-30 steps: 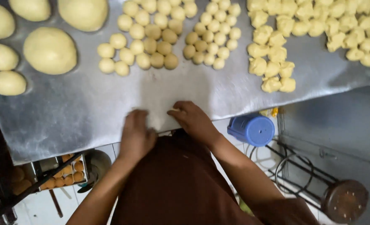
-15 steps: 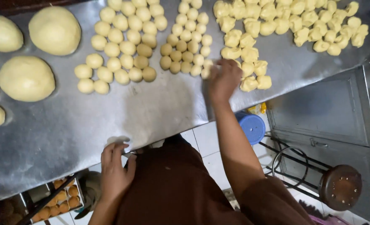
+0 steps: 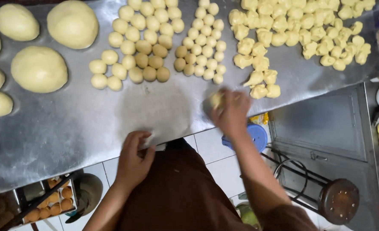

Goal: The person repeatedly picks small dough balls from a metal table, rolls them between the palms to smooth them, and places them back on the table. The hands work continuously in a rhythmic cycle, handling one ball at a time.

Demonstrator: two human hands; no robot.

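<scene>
Dark brown garment over torso; forearms bare, hands [image 3: 134, 156] ungloved, no jewellery.

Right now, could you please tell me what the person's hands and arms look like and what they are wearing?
Both the left hand and the right hand are bare: no gloves, rings or watch show. The forearms are uncovered, with no sleeves visible. A dark brown garment covers the body between them. The right hand is motion-blurred.

Pale yellow dough piece [image 3: 215, 99], grey metal table [image 3: 70, 128]
</scene>
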